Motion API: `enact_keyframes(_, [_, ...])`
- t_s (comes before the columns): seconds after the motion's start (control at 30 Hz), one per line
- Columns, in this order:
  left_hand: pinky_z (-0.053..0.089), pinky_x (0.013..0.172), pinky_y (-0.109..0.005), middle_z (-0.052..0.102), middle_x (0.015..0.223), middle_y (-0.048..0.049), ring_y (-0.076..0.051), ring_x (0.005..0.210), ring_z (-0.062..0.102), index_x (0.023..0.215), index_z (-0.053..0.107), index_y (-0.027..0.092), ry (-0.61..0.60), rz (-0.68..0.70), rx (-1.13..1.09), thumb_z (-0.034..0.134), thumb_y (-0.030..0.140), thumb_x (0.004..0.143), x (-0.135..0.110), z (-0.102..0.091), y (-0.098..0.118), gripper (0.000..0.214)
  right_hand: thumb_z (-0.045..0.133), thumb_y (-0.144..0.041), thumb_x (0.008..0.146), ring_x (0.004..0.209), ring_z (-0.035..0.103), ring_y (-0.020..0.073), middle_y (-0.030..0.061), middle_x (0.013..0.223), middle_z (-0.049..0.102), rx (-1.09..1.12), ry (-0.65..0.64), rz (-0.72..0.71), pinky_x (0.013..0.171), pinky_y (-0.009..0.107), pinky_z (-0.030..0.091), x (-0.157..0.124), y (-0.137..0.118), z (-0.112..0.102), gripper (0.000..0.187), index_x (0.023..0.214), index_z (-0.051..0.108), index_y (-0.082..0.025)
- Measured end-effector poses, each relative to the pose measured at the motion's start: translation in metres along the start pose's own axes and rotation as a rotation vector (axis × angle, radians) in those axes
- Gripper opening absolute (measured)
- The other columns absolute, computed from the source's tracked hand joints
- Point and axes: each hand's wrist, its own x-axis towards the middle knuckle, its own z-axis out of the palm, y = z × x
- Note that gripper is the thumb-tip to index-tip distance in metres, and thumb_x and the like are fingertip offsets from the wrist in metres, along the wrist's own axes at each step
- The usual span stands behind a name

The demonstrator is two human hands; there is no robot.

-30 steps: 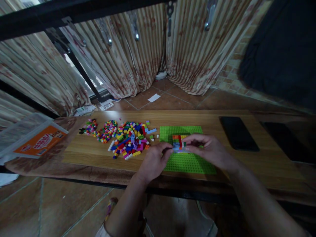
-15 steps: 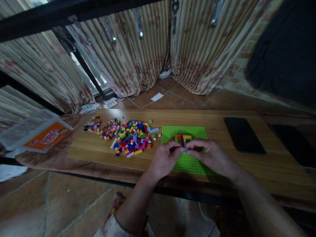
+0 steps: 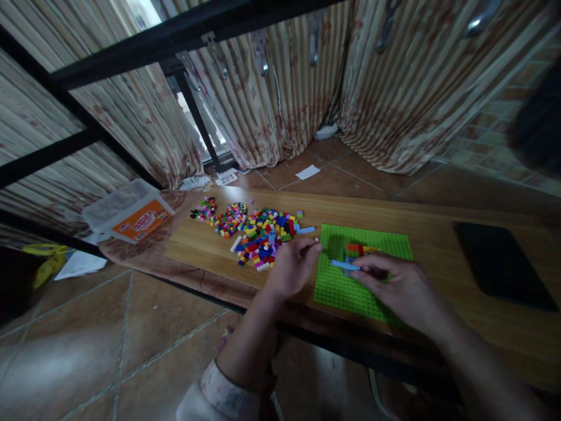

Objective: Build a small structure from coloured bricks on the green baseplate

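My right hand [image 3: 388, 278] pinches one end of a long light-blue brick [image 3: 344, 265] between thumb and fingers. The brick points left, over a green studded baseplate [image 3: 337, 289]. Partly hidden behind brick and fingers is a small build of orange, red, yellow and greyish-blue bricks [image 3: 354, 249] on the plate. My left hand [image 3: 293, 266] hangs at the plate's left edge, fingers loosely curled, with a gap between thumb and forefinger and nothing seen in it. It covers the right end of a heap of mixed coloured bricks [image 3: 263, 237].
A clear plastic box with an orange label [image 3: 142, 221] stands at the left end of the wooden board [image 3: 197, 257]. On the right lies a dark flat slab [image 3: 504, 263]. Patterned curtains [image 3: 280, 111] hang behind, and a paper [image 3: 307, 172] is on the tiled floor.
My left hand has let go of the blue brick and drawn left towards the heap. The right hand keeps the brick, now plainly visible. The view has turned left.
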Motion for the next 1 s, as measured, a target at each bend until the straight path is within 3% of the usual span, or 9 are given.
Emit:
enact_keyframes(0.2, [0.038,0.057,-0.02,0.062,0.066,0.0002,-0.011,0.061,0.053,0.08,0.068,0.013,0.208,-0.203,0.153,0.058,0.028,0.08,-0.005,-0.077,-0.029,0.018,0.057,-0.034,0.087,0.07,0.06,0.0153,0.0002,0.077,0.067,-0.085,0.007,-0.075,0.067,0.028,0.043,-0.002,-0.025,0.049,0.015,0.086,0.067,-0.023])
enact_keyframes(0.33, [0.039,0.06,-0.022,0.065,0.067,0.0,-0.012,0.064,0.055,0.077,0.072,0.014,0.096,-0.293,0.307,0.06,0.021,0.074,-0.019,-0.102,-0.036,0.014,0.054,-0.026,0.088,0.076,0.063,0.0172,0.0012,0.082,0.068,-0.181,-0.007,-0.087,0.07,0.029,0.044,0.005,-0.035,0.076,0.014,0.086,0.067,-0.022])
enact_keyframes(0.53, [0.036,0.057,-0.023,0.063,0.067,0.0003,-0.012,0.061,0.053,0.081,0.073,0.017,-0.002,-0.289,0.453,0.063,0.016,0.071,-0.027,-0.096,-0.029,0.014,0.055,-0.022,0.087,0.083,0.065,0.02,0.0024,0.088,0.068,-0.323,0.031,-0.072,0.073,0.032,0.046,0.016,-0.038,0.096,0.013,0.089,0.067,-0.022])
enact_keyframes(0.8, [0.04,0.062,-0.024,0.068,0.076,-0.001,-0.014,0.067,0.058,0.08,0.071,0.019,-0.015,-0.27,0.541,0.064,0.013,0.07,-0.024,-0.089,-0.025,0.014,0.049,-0.024,0.091,0.093,0.063,0.0218,0.0062,0.102,0.067,-0.301,0.189,-0.116,0.081,0.034,0.048,0.023,-0.041,0.104,0.023,0.107,0.065,-0.02])
enact_keyframes(1.0, [0.04,0.061,-0.024,0.069,0.076,-0.0017,-0.014,0.065,0.057,0.084,0.072,0.019,0.031,-0.283,0.531,0.063,0.013,0.071,-0.022,-0.086,-0.025,0.016,0.055,-0.029,0.089,0.1,0.055,0.0255,0.0088,0.104,0.063,-0.324,0.18,-0.186,0.089,0.038,0.045,0.043,-0.056,0.112,0.029,0.114,0.066,-0.02])
